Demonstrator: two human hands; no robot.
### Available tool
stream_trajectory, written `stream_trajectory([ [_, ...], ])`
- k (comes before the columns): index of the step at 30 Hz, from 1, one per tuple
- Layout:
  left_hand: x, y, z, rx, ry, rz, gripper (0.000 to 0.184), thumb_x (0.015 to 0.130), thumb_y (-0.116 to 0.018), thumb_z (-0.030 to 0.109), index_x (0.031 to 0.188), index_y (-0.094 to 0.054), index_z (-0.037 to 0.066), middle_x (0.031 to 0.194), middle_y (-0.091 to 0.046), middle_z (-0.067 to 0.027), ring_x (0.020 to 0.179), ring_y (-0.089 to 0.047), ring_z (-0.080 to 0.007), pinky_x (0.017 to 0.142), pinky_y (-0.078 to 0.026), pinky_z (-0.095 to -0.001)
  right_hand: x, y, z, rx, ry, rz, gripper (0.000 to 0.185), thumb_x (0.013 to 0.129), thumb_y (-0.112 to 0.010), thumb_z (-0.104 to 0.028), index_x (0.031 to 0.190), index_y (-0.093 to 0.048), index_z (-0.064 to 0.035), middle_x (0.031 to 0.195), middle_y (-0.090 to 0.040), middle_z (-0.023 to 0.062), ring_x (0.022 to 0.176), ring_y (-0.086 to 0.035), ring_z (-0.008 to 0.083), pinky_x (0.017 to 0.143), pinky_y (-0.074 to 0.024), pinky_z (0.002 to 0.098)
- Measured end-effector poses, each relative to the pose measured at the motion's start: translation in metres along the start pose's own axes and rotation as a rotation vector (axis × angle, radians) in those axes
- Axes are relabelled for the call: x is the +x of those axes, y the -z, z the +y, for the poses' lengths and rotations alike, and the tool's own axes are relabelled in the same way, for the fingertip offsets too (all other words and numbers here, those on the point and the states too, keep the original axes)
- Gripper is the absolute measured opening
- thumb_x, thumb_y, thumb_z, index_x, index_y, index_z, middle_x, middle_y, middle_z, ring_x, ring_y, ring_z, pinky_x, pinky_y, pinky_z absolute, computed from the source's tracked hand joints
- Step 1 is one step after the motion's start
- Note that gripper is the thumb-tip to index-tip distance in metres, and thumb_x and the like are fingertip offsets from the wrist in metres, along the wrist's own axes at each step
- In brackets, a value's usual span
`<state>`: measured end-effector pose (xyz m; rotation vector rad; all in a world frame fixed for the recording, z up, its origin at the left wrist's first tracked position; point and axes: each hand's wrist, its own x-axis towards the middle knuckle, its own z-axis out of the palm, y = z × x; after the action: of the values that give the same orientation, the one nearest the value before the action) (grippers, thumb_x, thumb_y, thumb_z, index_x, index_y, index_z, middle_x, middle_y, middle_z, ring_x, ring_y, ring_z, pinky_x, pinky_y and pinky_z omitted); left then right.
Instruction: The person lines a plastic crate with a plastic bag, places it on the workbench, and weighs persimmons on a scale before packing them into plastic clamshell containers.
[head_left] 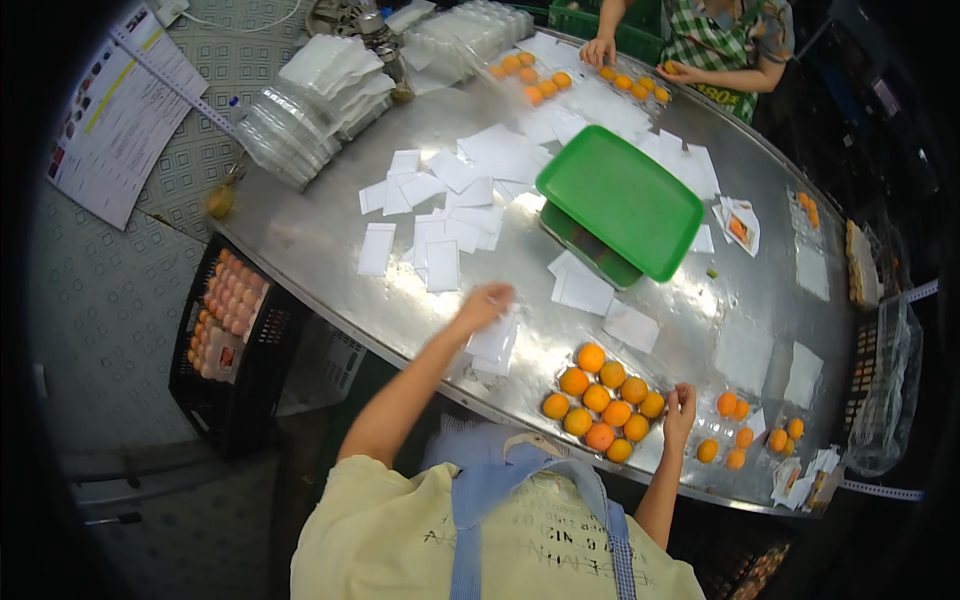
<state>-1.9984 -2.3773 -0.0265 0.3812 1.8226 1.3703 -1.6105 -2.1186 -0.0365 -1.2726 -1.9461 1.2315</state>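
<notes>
My left hand (487,305), smeared by motion, is over a few white paper slips (495,343) near the front edge of the metal table. Whether its fingers hold anything does not show. In front of my body sits a clear plastic tray filled with rows of oranges (597,398). At the tray's right side is my right hand (681,402), its fingers bent and drawn together at the rim. Many more white slips (440,262) lie scattered beyond my left hand.
A green plastic bin (620,200) stands mid-table. Stacked clear containers (290,130) occupy the far left. Loose oranges (735,458) lie at right. Across the table, a co-worker's hand (680,72) holds an orange. A black crate (235,340) of packed fruit stands left of the table.
</notes>
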Motion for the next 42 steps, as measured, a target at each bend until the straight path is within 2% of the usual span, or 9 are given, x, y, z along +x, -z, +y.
stream_trajectory([
  [8,0.106,0.245,0.118,-0.372,-0.118,0.531,0.026,0.088,-0.059,0.021,0.112,-0.058,0.010,0.099,-0.062,-0.0043,0.076,-0.060,-0.0156,0.065,-0.049,-0.0273,0.003,0.004,0.006,-0.039,-0.086,0.029,0.016,0.087,-0.056,-0.008,0.102,-0.055,-0.0074,0.085,-0.055,-0.0028,0.074,-0.054,0.0076,0.054,-0.0446,0.0213],
  [12,0.149,0.321,0.160,-0.596,-0.158,0.617,0.029,0.087,-0.061,0.021,0.114,-0.057,0.011,0.092,-0.061,-0.0025,0.070,-0.057,-0.0140,0.059,-0.047,-0.0262,-0.003,0.001,0.008,-0.039,-0.103,0.097,0.020,0.085,-0.056,-0.006,0.105,-0.053,-0.0029,0.097,-0.056,0.0048,0.084,-0.054,0.0140,0.069,-0.0476,0.0269],
  [16,0.210,0.378,0.185,-0.787,-0.195,0.678,0.028,0.088,-0.059,0.021,0.114,-0.055,0.011,0.091,-0.061,-0.0032,0.068,-0.057,-0.0159,0.053,-0.046,-0.0265,-0.007,-0.001,-0.001,-0.103,-0.183,0.131,0.019,0.084,-0.058,-0.008,0.102,-0.053,-0.0063,0.086,-0.054,-0.0012,0.072,-0.053,0.0087,0.052,-0.0442,0.0226],
  [20,0.253,0.408,0.208,-0.958,-0.177,0.696,0.023,0.089,-0.059,0.021,0.108,-0.055,0.009,0.088,-0.061,-0.0048,0.068,-0.057,-0.0179,0.053,-0.047,-0.0264,-0.016,-0.012,-0.011,-0.068,-0.196,0.281,0.023,0.085,-0.061,-0.014,0.100,-0.057,0.0022,0.085,-0.062,0.0065,0.068,-0.058,0.0127,0.049,-0.0461,0.0248],
  [23,0.282,0.421,0.213,-1.142,-0.135,0.611,0.019,0.089,-0.060,0.021,0.101,-0.055,0.008,0.085,-0.061,-0.0051,0.068,-0.057,-0.0184,0.053,-0.047,-0.0258,-0.021,-0.016,-0.021,-0.081,-0.260,0.286,0.022,0.085,-0.060,-0.012,0.105,-0.055,-0.0065,0.088,-0.059,-0.0004,0.071,-0.055,0.0095,0.052,-0.0427,0.0220],
  [26,0.294,0.430,0.214,-1.247,-0.119,0.513,0.016,0.088,-0.062,0.023,0.092,-0.057,0.009,0.079,-0.060,-0.0025,0.066,-0.057,-0.0167,0.052,-0.047,-0.0243,-0.021,-0.025,-0.065,-0.405,-0.304,0.186,0.028,0.085,-0.062,-0.017,0.106,-0.061,0.0021,0.101,-0.065,0.0146,0.094,-0.059,0.0260,0.086,-0.0454,0.0360],
  [31,0.289,0.441,0.224,-1.213,-0.214,0.408,0.016,0.085,-0.066,0.025,0.080,-0.060,0.011,0.068,-0.058,0.0031,0.060,-0.053,-0.0110,0.048,-0.044,-0.0199,-0.015,-0.009,-0.028,-0.427,-0.271,0.155,0.033,0.082,-0.063,-0.022,0.107,-0.059,-0.0011,0.103,-0.061,0.0124,0.095,-0.054,0.0244,0.085,-0.0442,0.0348],
  [39,0.208,0.446,0.323,-0.986,-0.441,0.274,0.012,0.085,-0.065,0.020,0.085,-0.060,0.008,0.077,-0.059,0.0007,0.067,-0.053,-0.0095,0.051,-0.044,-0.0185,-0.019,-0.008,-0.019,-0.393,-0.294,0.184,0.031,0.084,-0.062,-0.017,0.108,-0.058,0.0017,0.104,-0.061,0.0118,0.096,-0.054,0.0224,0.089,-0.0436,0.0342],
  [42,0.163,0.414,0.363,-0.773,-0.577,0.208,0.010,0.085,-0.063,0.018,0.087,-0.060,0.008,0.084,-0.060,-0.0018,0.074,-0.055,-0.0123,0.063,-0.047,-0.0254,-0.021,-0.014,-0.015,-0.126,-0.287,0.317,0.019,0.085,-0.060,-0.013,0.103,-0.056,-0.0066,0.085,-0.059,-0.0010,0.071,-0.055,0.0091,0.054,-0.0424,0.0226],
])
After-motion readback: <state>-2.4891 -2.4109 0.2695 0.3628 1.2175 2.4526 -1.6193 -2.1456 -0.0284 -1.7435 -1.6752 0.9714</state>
